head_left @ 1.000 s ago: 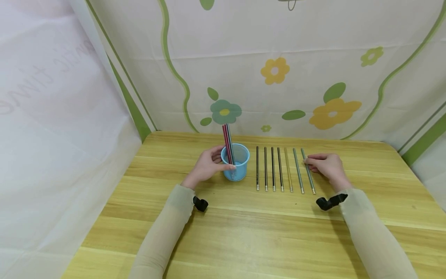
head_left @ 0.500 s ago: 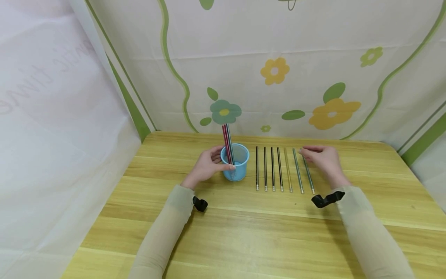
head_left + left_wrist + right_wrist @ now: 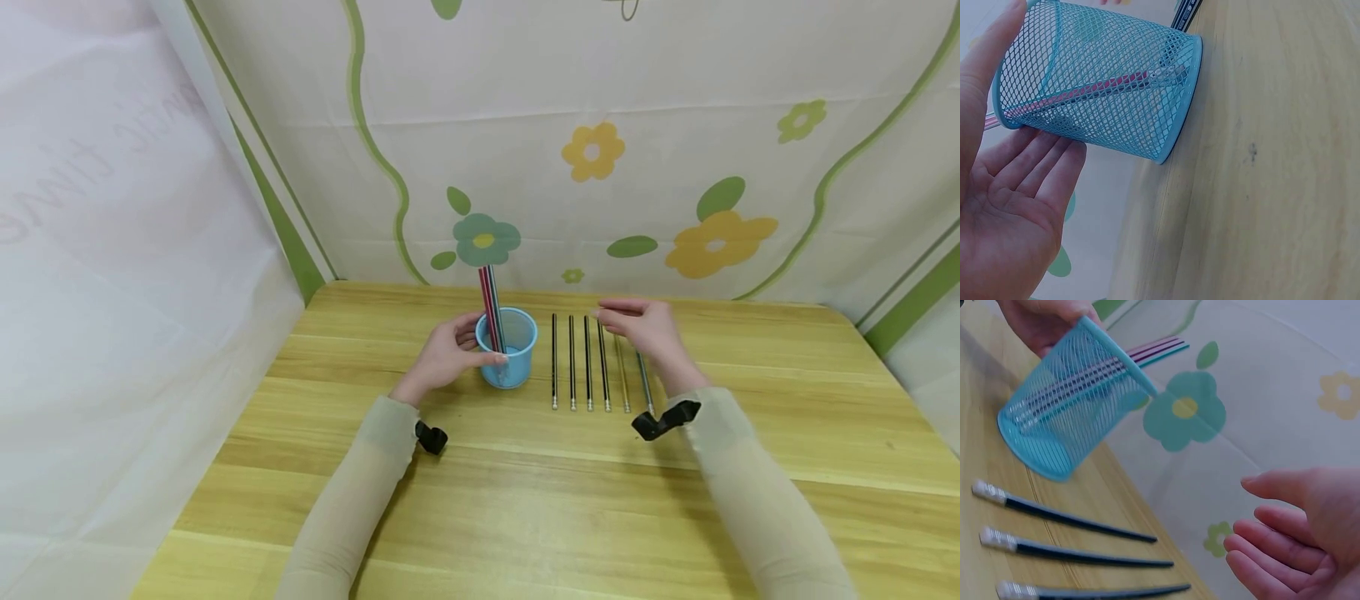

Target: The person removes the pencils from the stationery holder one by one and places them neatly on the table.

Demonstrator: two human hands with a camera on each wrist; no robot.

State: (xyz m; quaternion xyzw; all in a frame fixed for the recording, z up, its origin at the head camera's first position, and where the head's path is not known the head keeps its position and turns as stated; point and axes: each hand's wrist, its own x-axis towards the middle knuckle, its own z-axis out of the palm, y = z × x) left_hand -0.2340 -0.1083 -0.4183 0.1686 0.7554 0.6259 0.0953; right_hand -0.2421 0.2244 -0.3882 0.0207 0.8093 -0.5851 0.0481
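My left hand (image 3: 448,354) holds the blue mesh pencil cup (image 3: 517,367) at its rim, thumb on the near side and fingers on the far side. Several pencils (image 3: 489,304), red and dark ones among them, lean in the upright cup. The right hand (image 3: 1297,537) is above the row with loosely bent fingers and nothing between them. Beneath and left of it lie black pencils (image 3: 572,362), then a yellow pencil (image 3: 622,375) and a green pencil (image 3: 646,383), partly covered. The rightmost green pencil is hidden behind the right hand and wrist.
The wooden table (image 3: 525,492) ends at a back edge beside a white curtain (image 3: 525,75) printed with flowers. Black wrist mounts sit on both sleeves (image 3: 750,467). White cloth (image 3: 112,333) hangs at the left.
My right hand has let go of the rightmost green pencil and moved left over the row, towards the black pencils. The left hand and the cup have stayed in place.
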